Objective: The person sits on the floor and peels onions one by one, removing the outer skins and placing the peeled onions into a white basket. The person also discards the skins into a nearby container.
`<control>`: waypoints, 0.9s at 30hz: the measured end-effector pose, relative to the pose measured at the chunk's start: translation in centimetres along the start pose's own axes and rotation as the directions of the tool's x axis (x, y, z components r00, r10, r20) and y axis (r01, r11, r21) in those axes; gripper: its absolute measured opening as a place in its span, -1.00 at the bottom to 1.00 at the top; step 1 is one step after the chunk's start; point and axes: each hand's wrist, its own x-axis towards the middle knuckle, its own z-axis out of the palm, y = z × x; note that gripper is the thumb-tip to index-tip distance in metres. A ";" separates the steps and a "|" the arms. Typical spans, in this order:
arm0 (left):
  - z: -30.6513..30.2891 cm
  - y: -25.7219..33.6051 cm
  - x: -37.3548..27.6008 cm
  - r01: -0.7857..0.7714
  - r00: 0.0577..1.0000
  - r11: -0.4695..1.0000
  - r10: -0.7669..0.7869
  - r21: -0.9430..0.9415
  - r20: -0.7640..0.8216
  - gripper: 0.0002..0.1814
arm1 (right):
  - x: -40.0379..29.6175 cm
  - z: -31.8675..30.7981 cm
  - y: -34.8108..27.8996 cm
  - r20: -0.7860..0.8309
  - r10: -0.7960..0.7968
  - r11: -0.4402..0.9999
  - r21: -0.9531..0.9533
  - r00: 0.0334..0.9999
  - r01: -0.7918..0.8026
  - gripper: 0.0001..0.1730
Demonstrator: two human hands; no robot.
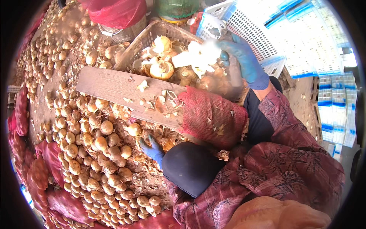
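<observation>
My left hand, in a blue glove, is low beside my dark-clad knee, fingers apart and empty. Just beyond its fingertips lies a yellow onion among dry skins. At the upper right my right hand, in a blue-green glove, is raised over a plastic crate; its fingers curl, but glare and blur hide whether they hold anything. Inside the crate are onions, some cut or partly peeled, and loose skins. A wooden board spans the near side of the crate, its right end wrapped in red mesh and scattered with peel scraps.
Many onions cover the ground at left. Filled red mesh sacks line the lower left edge. A bucket with red mesh and a green mesh-covered container stand at the top. A white-and-blue basket is behind my right hand.
</observation>
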 end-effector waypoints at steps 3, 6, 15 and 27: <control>0.1 -1.2 0.0 0.095 0.994 0.959 -0.106 -0.266 -0.027 -0.29 | -0.4 -0.7 -0.7 0.073 0.021 0.999 -0.045 0.997 -0.018 -0.72; -2.9 7.8 -0.8 0.003 0.990 0.879 -0.071 -0.477 -0.124 -0.23 | -0.5 -1.2 -0.4 0.019 0.118 0.983 -0.140 0.993 -0.115 -0.72; -2.2 35.2 -0.9 -0.909 0.228 0.317 0.922 -0.271 0.313 0.04 | -3.2 1.2 -3.5 0.209 0.153 0.976 -0.188 0.966 -0.114 -0.65; 7.7 31.5 0.3 -0.756 0.326 0.427 0.903 -0.496 0.280 -0.84 | -0.7 -3.2 -0.3 -0.047 -0.014 0.984 0.176 0.999 0.022 -0.56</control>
